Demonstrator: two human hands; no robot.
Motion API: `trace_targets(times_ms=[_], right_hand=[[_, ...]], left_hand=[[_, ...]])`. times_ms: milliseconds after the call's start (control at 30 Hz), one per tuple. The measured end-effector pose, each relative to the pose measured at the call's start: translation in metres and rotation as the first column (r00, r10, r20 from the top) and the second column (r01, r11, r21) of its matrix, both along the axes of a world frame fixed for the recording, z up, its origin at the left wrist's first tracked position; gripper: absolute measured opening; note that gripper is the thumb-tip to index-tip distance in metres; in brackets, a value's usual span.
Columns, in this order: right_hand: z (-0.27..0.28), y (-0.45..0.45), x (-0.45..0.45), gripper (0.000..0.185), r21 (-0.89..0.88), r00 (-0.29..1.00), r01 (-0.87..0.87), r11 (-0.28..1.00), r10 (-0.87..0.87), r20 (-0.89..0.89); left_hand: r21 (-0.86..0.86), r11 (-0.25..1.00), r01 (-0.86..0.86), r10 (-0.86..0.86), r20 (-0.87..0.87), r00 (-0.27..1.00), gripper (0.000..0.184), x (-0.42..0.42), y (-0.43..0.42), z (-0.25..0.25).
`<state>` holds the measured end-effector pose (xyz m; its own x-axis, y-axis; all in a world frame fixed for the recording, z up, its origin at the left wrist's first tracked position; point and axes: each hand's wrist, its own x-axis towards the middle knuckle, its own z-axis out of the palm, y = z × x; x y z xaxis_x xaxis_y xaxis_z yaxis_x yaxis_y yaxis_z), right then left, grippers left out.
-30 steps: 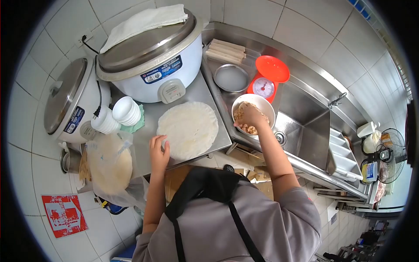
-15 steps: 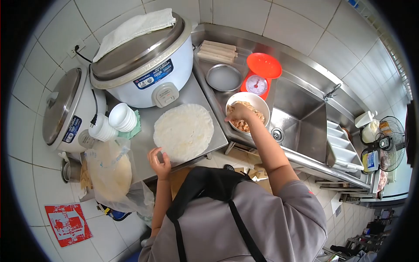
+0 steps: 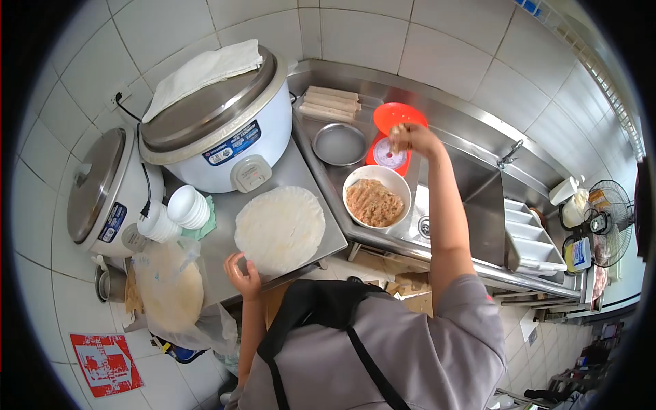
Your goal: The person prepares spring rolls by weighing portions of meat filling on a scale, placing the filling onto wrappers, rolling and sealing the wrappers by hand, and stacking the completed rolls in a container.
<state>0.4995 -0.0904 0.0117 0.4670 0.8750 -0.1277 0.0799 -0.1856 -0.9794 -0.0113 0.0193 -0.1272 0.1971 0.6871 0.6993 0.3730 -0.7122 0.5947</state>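
My right hand (image 3: 414, 139) is raised over the red kitchen scale (image 3: 391, 154), its fingers drawn together around a small lump of filling, near the edge of the scale's red pan (image 3: 398, 115). Just below the scale, a white bowl (image 3: 350, 179) holds minced filling (image 3: 374, 203). Beside the lower left edge of a stack of round, thin white wrappers (image 3: 280, 229), my left hand (image 3: 243, 275) has its fingers apart and holds nothing.
Two large rice cookers (image 3: 225, 140) (image 3: 102, 191) stand at the left, near white cups (image 3: 188, 207) and bagged wrappers (image 3: 167, 287). Rolled pieces (image 3: 330, 104) and a round metal pan (image 3: 339, 144) lie behind the bowl. A sink (image 3: 478, 205) is at the right.
My right hand has come up out of the bowl and moved over the scale with a bit of filling. My left hand remains near the wrappers, while the camera view has shifted.
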Motion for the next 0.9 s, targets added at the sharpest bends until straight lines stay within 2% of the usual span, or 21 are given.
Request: trace_targets(times_ms=[33,133,233,333,400,467,500,567,633,667,767,900], right_hand=[[0.012,0.01,0.016,0.018,-0.034,0.999,0.04,0.999,-0.039,0.028],[0.006,0.049,0.061,0.013,-0.159,0.938,0.125,0.979,-0.064,0.341],[-0.043,0.081,0.127,0.009,-0.454,0.871,0.053,0.89,0.181,0.456],[-0.031,0.084,0.107,0.009,-0.326,0.553,0.266,0.907,0.133,0.823],[0.001,0.091,0.095,0.012,-0.634,0.413,0.052,0.772,0.561,0.718],[0.004,0.096,0.103,0.02,-0.706,0.25,0.062,0.706,0.673,0.696],[-0.001,0.099,0.108,0.025,-0.631,0.18,0.15,0.761,0.606,0.775],[-0.01,0.098,0.12,0.032,-0.514,0.224,0.266,0.816,0.466,0.856],[0.018,0.089,0.105,0.035,-0.465,0.451,0.347,0.814,0.289,0.844],[0.023,0.085,0.104,0.03,-0.419,0.531,0.356,0.835,0.189,0.826],[0.038,0.068,0.089,0.029,-0.19,0.571,0.377,0.906,-0.066,0.818],[0.052,0.036,0.059,0.023,0.079,0.74,0.239,0.968,-0.234,0.63]], left_hand=[[-0.005,1.0,-0.008,0.008,-0.003,1.0,0.023,0.001,-0.001,0.001],[0.011,1.0,-0.014,0.014,-0.017,1.0,0.023,0.001,0.001,0.0],[0.002,1.0,-0.014,0.014,-0.001,1.0,0.023,0.002,0.001,0.001],[-0.01,1.0,-0.02,0.02,-0.014,1.0,0.023,0.001,0.002,0.0],[-0.014,1.0,-0.028,0.028,-0.008,1.0,0.023,0.002,0.0,0.0],[-0.018,0.999,-0.028,0.028,-0.009,1.0,0.023,0.002,0.0,0.0],[-0.018,0.999,-0.027,0.027,-0.007,1.0,0.023,0.002,0.0,0.0],[-0.015,1.0,-0.027,0.027,-0.013,1.0,0.023,0.002,0.0,-0.001],[-0.008,1.0,-0.028,0.028,-0.027,0.999,0.023,0.001,0.001,-0.002],[-0.008,1.0,-0.027,0.026,-0.022,0.999,0.023,0.001,0.002,-0.003],[-0.012,1.0,-0.009,0.009,-0.029,1.0,0.023,0.002,0.002,-0.004],[-0.012,1.0,0.006,-0.007,-0.058,0.998,0.022,-0.001,0.003,-0.007]])
